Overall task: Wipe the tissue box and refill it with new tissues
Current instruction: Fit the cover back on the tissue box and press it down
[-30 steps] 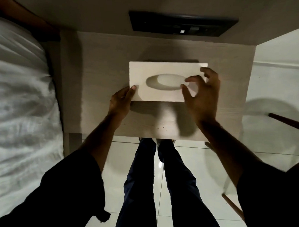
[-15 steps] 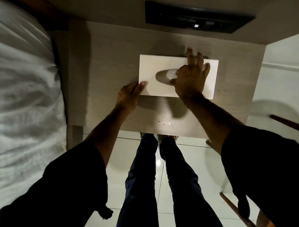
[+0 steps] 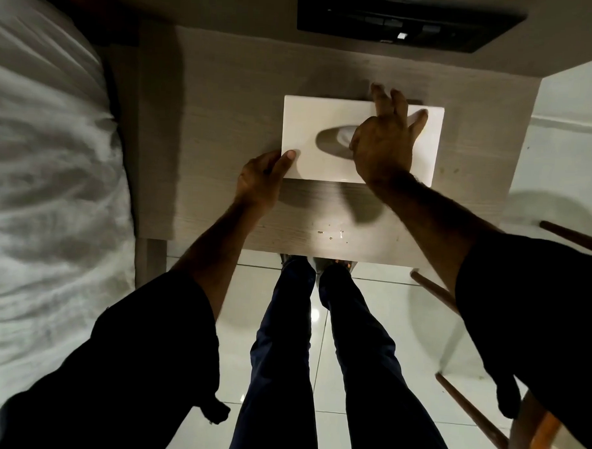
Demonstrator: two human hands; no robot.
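A white tissue box (image 3: 326, 123) lies flat on the pale wood worktop (image 3: 224, 119), its long side running left to right, toward the far right part of the surface. Its top faces up, with a dark oval slot (image 3: 334, 139) near the middle.

The left hand (image 3: 261, 178) is at the box's near left corner. Its thumb lies on top of that corner and the rest of the hand sits against the near edge, so it grips the box there; the other fingers are hidden beneath the hand.

The right hand (image 3: 383, 143) lies palm down over the box's right half, covering the right end of the slot. Its fingers (image 3: 400, 103) are spread and stretched out, their tips reaching over the box's far edge, one lying on the box top toward the right end. They are flat on the surface rather than closed round anything. Whether a cloth lies under the palm cannot be told.

A few small crumbs (image 3: 331, 232) lie on the worktop nearer than the box, close to the near edge. A bed (image 3: 45, 179) with white rumpled sheets lies left of the worktop. Beyond the box, on the wall, is a dark panel (image 3: 398, 21). Right of the worktop and nearer, brown chair legs (image 3: 466, 411) stand on the glossy tiled floor (image 3: 402, 330).
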